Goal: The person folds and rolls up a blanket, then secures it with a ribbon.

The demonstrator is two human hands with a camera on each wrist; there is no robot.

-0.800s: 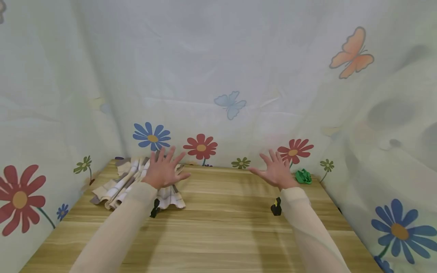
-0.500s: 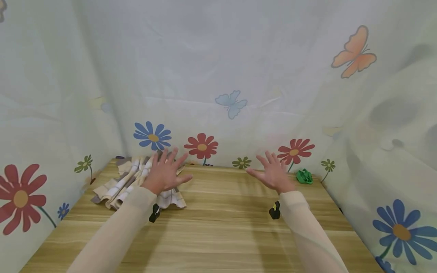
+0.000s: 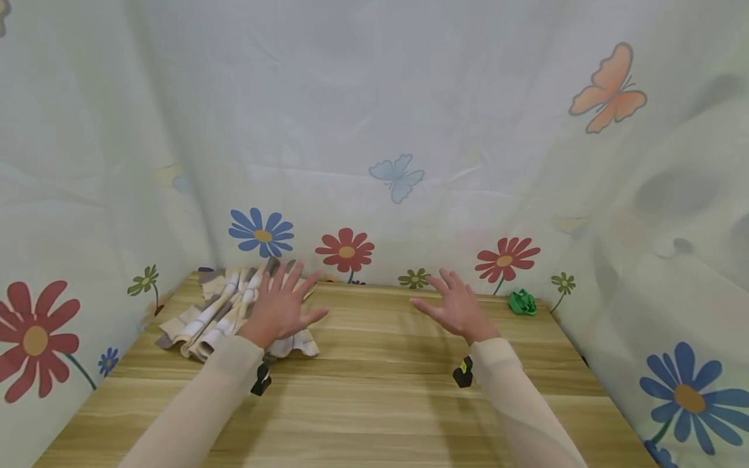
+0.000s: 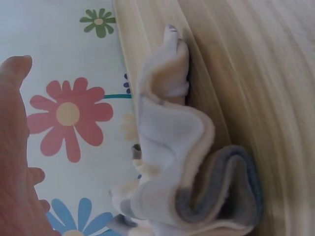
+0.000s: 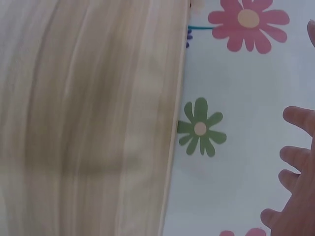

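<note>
Hovering over the far left of the desk [image 3: 374, 390], my left hand [image 3: 281, 305] spreads its fingers wide above the crumpled cloth [image 3: 234, 315] and grips nothing. My right hand [image 3: 456, 309] hangs with splayed fingers over bare wood near the far middle, well apart from the cloth and likewise holding nothing.

Progress, as I judge it: the work on the cloth has not begun. It lies bunched in loose ridges at the far left corner, against the printed curtain [image 3: 374, 130]; whether the left hand touches it I cannot tell. Flattening or folding is all left to do.

Materials: in the left wrist view the cloth [image 4: 182, 162] is soft and fleecy, cream and white with a grey-blue band, rolled into thick rounded folds. The desk is smooth, pale, straight-grained wood. The curtain is thin, translucent fabric with flowers and butterflies. A small crumpled green item [image 3: 521, 303] lies at the far right edge.
</note>
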